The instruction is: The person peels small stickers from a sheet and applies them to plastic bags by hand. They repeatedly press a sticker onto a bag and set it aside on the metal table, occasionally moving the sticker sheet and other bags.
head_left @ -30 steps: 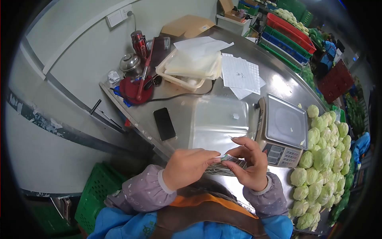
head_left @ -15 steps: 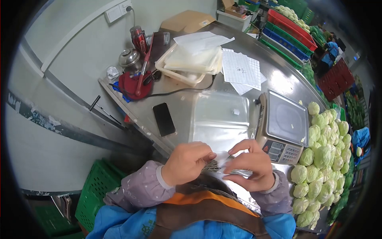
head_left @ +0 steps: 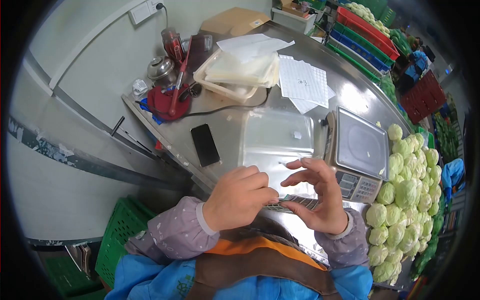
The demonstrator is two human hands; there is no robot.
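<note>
Lane, person's left, as I see it: strip of bare steel table (head_left: 230,137) between phone (head_left: 205,145) and clear plastic sheeting (head_left: 277,132); black cable (head_left: 225,108) lying across its far end, cream basket (head_left: 220,91) behind. Lane, centre: above the flat sheeting, ahead of left hand (head_left: 237,195) and right hand (head_left: 326,202). Between the hands: narrow gap, striped item (head_left: 304,201) there. Barrier, right: raised scale (head_left: 361,145); cabbages (head_left: 404,197) heaped just beyond.

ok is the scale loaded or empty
Nearly empty: the scale's tray is bare apart from small pale scraps.
</note>
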